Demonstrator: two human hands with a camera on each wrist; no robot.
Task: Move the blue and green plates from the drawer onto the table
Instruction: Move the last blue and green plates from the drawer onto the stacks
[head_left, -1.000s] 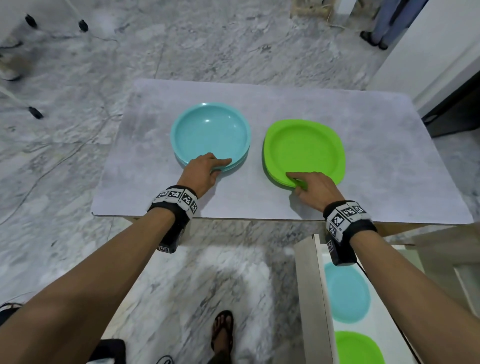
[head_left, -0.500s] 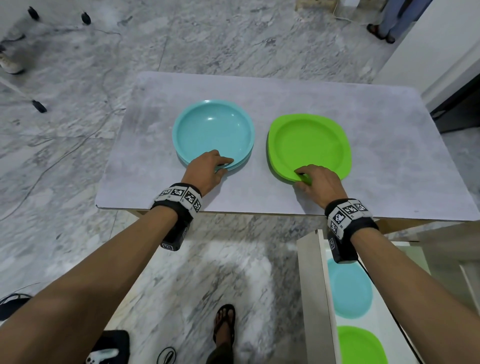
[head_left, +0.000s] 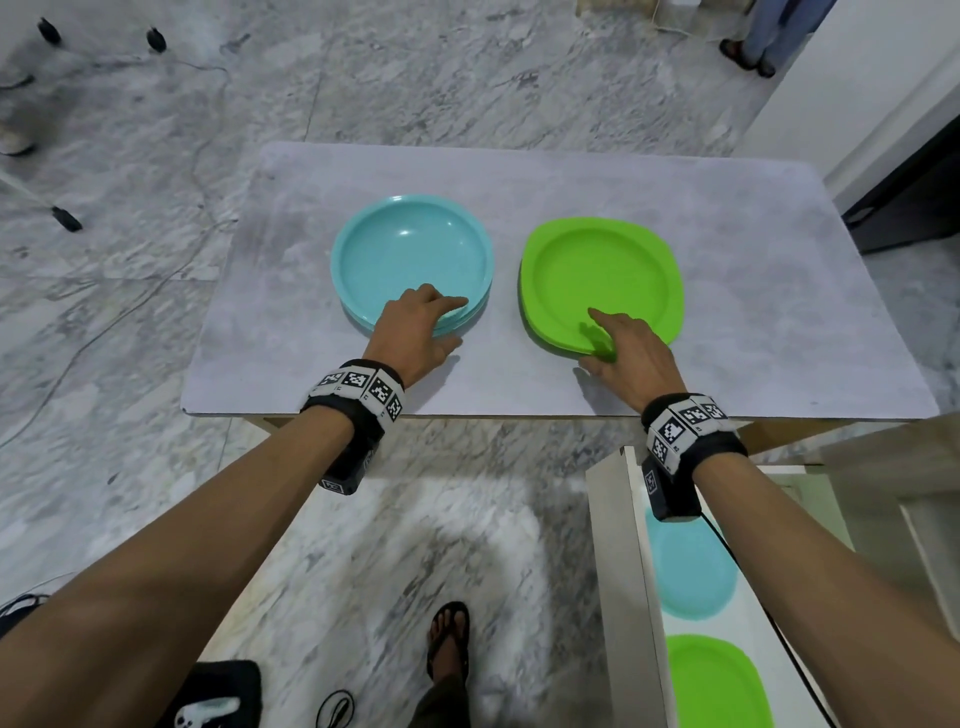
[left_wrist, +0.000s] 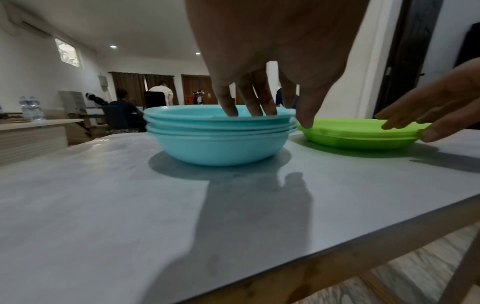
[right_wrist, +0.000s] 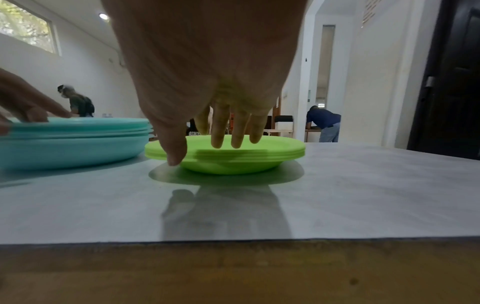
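Since half second ago my right hand (head_left: 631, 348) has loosened: fingers (right_wrist: 218, 131) now straight, spread over near rim of green plate stack (head_left: 602, 280), thumb down beside rim; grip released. Left hand (head_left: 415, 327) unchanged in place, fingers (left_wrist: 231, 98) extended, tips dipping inside blue plate stack (head_left: 410, 254), thumb outside rim; not grasping. Both forearms reach forward over table (head_left: 779, 312) edge, palms down. Stacks sit side by side on table, apart. One blue plate (head_left: 691, 571) and one green plate (head_left: 711, 686) lie in drawer (head_left: 623, 571).

Bright, even overhead light; soft shadows of both hands fall near on the table (left_wrist: 103, 195); wide-angle bending and blur at edges
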